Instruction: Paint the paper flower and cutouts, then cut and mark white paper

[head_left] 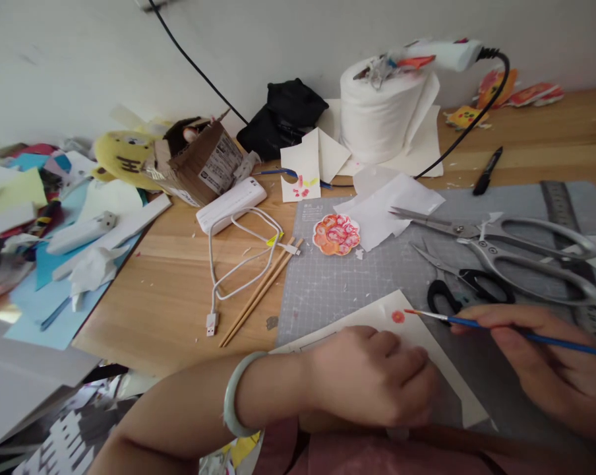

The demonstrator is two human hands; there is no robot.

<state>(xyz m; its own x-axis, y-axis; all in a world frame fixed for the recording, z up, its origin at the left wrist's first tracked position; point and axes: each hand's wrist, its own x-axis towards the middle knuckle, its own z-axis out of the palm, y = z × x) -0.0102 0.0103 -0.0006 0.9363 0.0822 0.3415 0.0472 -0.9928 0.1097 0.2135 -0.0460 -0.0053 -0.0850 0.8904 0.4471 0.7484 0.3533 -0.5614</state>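
My right hand (550, 369) pinches a thin blue paintbrush (486, 328). Its reddish-orange tip is just beside a small red-orange painted spot (398, 316) near the corner of a cream sheet of paper (367, 313). My left hand (377, 376), with a pale green bangle (230, 399) on the wrist, is curled closed over the same sheet. Its fingertips are turned under, so whatever they hold is hidden. Beyond the sheet, a scalloped cut-out painted orange and red (336, 235) lies on the grey cutting mat (312, 290).
Large metal scissors (480, 237) and black-handled scissors (476, 284) lie near my right hand. Chopsticks (261, 293), a white cable (213, 277) and a power bank (231, 204) are left. A tissue roll (377, 112) and cardboard box (204, 161) stand behind; paper scraps (21, 191) pile far left.
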